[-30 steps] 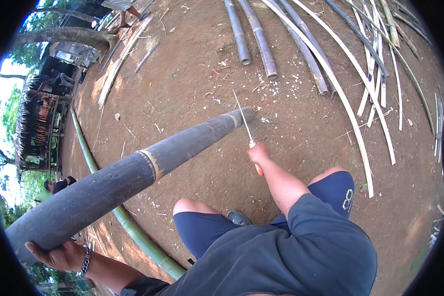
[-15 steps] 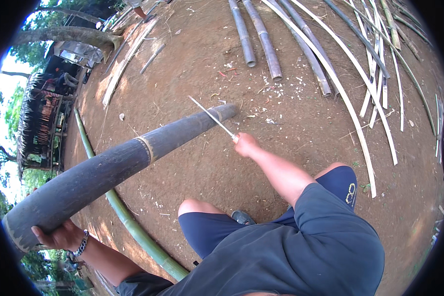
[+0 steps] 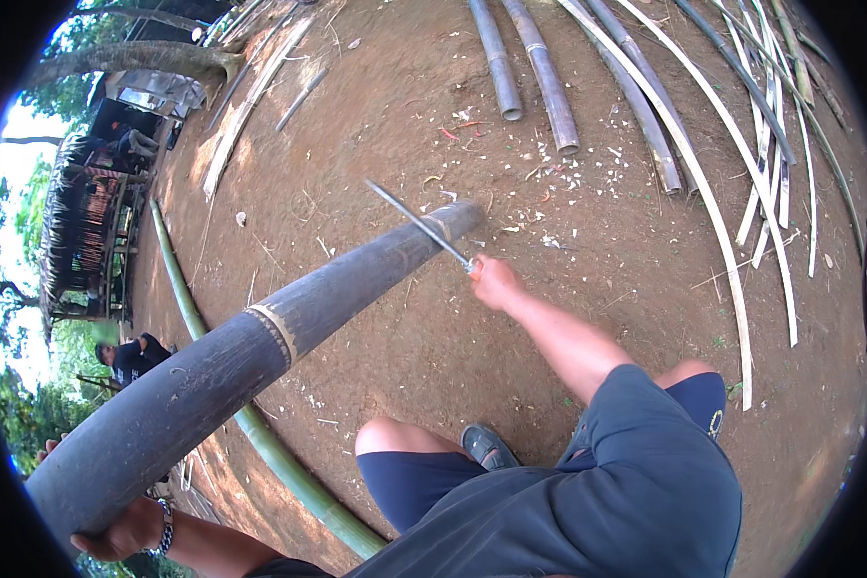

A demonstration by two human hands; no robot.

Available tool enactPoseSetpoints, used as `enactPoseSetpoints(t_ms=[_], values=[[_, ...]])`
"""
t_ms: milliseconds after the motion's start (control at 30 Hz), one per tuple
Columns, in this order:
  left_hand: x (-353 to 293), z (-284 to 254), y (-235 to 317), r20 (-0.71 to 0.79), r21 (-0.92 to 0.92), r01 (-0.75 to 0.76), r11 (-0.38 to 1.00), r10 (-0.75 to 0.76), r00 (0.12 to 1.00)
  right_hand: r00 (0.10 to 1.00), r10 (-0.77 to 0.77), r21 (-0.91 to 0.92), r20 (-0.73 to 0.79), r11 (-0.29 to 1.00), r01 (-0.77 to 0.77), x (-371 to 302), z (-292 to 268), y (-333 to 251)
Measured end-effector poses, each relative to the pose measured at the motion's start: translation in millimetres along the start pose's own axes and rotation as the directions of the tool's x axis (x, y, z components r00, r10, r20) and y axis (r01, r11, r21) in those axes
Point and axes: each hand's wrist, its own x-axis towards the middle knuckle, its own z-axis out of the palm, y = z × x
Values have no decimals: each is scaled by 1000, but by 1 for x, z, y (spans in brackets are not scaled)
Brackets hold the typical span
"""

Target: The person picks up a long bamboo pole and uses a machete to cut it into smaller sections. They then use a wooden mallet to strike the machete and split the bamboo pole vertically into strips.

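Since half a second ago the blade has swung lower and further left, now lying across the far end of the big bamboo pole; the right hand has barely shifted. The pole is in the same slant as before.

The pole is thick, round, dull grey-brown with a pale ring at one joint. It runs from near left up to the middle of the scene, its far tip resting by the dirt. The left hand is cupped under the near end, fingers wrapped, a bead bracelet on the wrist. The right hand is closed tight on the knife handle, arm stretched out, thin shiny blade pointing far left over the pole tip, looks touching or just above it, can't tell which.

The ground is bare reddish dirt with pale chips scattered near the pole tip. A slim green bamboo stem lies on the ground under the pole. Far right: cut grey poles and long pale curved split strips laid side by side. Far left: a thatched shed and a seated person in a dark shirt.
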Motion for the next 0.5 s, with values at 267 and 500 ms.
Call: enactPoseSetpoints(t_ms=[267, 500], values=[[24, -20, -16, 98, -61, 59, 996, -53, 994, 1000, 11, 60, -21, 998, -9, 29, 10, 24], [28, -34, -33, 96, -88, 95, 992, -86, 992, 998, 9, -6, 70, 1000, -9, 10, -2, -3]])
